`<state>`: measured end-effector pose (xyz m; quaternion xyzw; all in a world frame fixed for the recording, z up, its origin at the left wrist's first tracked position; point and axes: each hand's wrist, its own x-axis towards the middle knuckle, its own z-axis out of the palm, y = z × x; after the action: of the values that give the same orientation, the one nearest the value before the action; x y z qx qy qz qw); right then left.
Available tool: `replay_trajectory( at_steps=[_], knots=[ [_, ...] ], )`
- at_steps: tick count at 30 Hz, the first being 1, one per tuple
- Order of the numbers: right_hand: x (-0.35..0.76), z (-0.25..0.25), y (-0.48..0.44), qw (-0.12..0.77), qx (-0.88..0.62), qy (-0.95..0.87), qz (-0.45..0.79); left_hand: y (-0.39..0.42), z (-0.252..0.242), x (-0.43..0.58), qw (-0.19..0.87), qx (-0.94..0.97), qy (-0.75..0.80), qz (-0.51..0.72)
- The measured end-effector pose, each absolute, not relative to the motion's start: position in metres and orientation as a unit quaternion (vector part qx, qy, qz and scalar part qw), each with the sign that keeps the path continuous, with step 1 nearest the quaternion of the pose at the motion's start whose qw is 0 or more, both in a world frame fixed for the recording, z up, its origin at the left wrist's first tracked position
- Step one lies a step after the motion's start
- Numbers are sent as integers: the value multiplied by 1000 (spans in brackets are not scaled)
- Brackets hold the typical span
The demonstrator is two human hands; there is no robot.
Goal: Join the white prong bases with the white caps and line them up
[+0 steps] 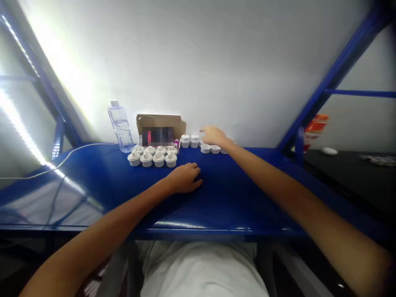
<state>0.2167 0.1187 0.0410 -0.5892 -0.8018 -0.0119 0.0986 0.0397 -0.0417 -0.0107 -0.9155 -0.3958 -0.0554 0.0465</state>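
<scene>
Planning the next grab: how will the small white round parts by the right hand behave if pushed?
Probably light: the white round parts look small and plastic, so the right hand could scatter them. Squat and wide, they should slide on the glossy blue table rather than tip.

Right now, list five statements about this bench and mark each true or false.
1. The left hand rests on the table. True.
2. The bottle stands left of the box. True.
3. The right hand grips the bottle. False: it reaches over white cups right of the box.
4. The box sits at the table's near edge. False: it stands at the back, by the wall.
5. A cable runs across the table's left side. True.
</scene>
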Motion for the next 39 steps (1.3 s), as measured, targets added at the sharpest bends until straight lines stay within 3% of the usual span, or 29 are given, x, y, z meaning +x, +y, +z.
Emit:
replay_trajectory(
  at_steps=[6, 11, 16, 21, 24, 30, 33, 39],
  knots=[
    [233, 11, 87, 33, -573, -819, 19, -41, -13, 39, 48, -917, -390, -63],
    [247, 3, 51, 47, -480, -870, 100, -41, -12, 38, 45, -919, -387, -61],
    [261, 5, 16, 116, -404, -870, 259, -37, 2, 31, 99, -906, -403, -80],
    [267, 0, 17, 200, -444, -832, 266, -26, 18, 10, 210, -823, -514, -122],
    [270, -8, 24, 261, -442, -815, 269, -19, 19, -3, 225, -777, -577, -117],
    [267, -10, 22, 294, -420, -831, 216, -11, 13, -6, 147, -788, -580, -141],
    [262, -10, 17, 305, -387, -848, 195, -12, 10, 3, 49, -839, -512, -177],
    [255, -14, 14, 326, -304, -838, 314, -19, 8, 17, -130, -879, -400, -224]
  ],
)
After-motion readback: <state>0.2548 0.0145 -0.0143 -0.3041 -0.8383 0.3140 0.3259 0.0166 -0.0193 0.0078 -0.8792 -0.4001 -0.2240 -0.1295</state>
